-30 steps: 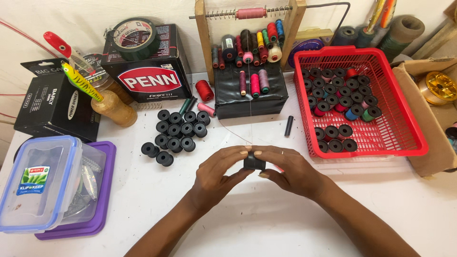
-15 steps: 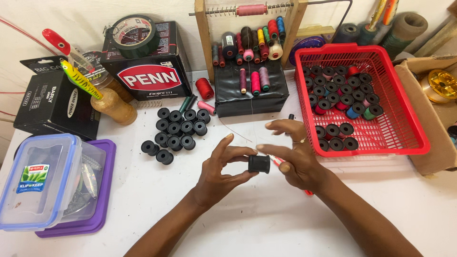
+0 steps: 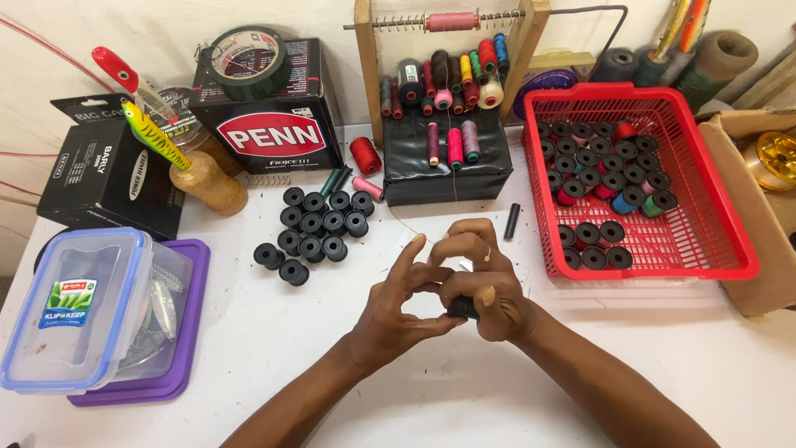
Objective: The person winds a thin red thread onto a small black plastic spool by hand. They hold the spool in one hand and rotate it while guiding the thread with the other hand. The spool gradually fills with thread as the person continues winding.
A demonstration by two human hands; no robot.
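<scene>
Both hands (image 3: 448, 290) pinch round black plastic bobbin (image 3: 463, 308).

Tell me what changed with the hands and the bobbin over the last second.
The right hand closed over the black bobbin, which now sits lower, nearer the person and mostly hidden. The left hand touches it, fingers spread. The loose bobbins and red basket are unchanged.

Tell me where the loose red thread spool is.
In the head view, the red thread spool stands on the white table, upper centre-left, between the printed black box and the black block.
</scene>
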